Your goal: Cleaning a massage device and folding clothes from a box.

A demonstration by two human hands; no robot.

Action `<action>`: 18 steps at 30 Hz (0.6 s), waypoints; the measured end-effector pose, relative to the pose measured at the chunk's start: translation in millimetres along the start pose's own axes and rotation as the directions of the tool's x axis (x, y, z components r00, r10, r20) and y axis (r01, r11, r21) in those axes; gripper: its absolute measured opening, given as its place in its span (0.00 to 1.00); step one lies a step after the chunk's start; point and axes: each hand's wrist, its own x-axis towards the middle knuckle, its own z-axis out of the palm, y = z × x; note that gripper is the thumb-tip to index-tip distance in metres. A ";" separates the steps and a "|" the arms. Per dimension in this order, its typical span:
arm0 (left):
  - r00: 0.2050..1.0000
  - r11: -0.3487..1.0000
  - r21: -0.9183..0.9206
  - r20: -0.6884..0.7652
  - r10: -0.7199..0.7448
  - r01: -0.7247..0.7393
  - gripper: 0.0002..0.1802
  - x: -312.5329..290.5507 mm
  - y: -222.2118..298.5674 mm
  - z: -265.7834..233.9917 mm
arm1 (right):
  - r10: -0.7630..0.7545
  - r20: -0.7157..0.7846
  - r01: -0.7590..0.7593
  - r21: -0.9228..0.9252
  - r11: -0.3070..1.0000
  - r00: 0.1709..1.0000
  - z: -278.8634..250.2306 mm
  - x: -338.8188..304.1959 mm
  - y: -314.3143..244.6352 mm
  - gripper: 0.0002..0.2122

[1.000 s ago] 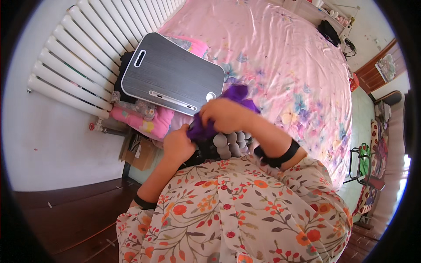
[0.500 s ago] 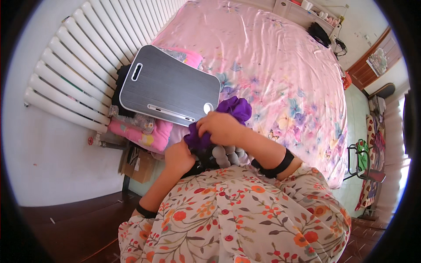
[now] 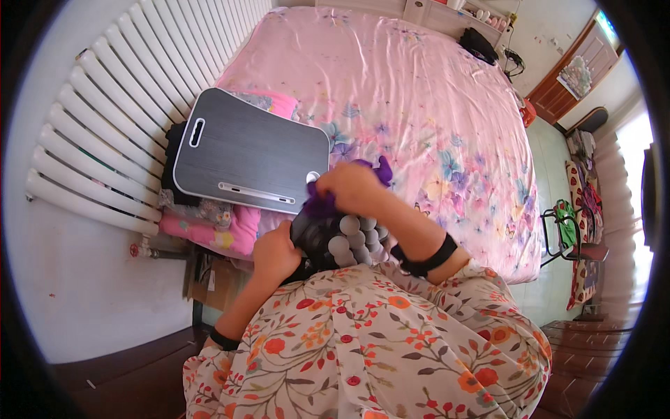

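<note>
My right hand is closed round a bunched purple cloth. Part of the cloth pokes out past the far side of the hand. Just below it, close against my body, is a black object with several grey balls on its right side; its full shape is hidden, so its kind is unclear. My left hand is closed on the left edge of this black object, the thumb toward its top. Beyond my hands, a dark grey lap desk with a white rim rests on folded bedding.
A large bed with a pink floral sheet fills the middle and right. A white radiator runs along the left wall, with a cardboard box below. A black chair holding green cloth stands at the right.
My left hand has come off the purple cloth and down onto the black object's edge. The cloth is more gathered under my right hand, and more of the black object shows.
</note>
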 end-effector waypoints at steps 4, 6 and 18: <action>1.000 0.997 -0.071 -0.018 0.002 -0.003 0.18 0.1 -2.6 2.5 | 0.374 -0.123 -0.365 0.094 0.926 0.919 -14.9 -2.6 78.6 0.11; 0.999 0.996 -0.082 -0.042 0.032 -0.036 0.19 1.2 -8.5 2.5 | 0.323 -0.039 -0.287 0.368 0.885 0.946 -13.2 -18.1 133.7 0.13; 0.999 0.988 -0.157 -0.034 -0.009 0.004 0.23 -7.8 -16.3 -0.6 | 0.272 0.012 -0.266 -0.168 0.949 0.962 -23.6 -13.2 61.9 0.10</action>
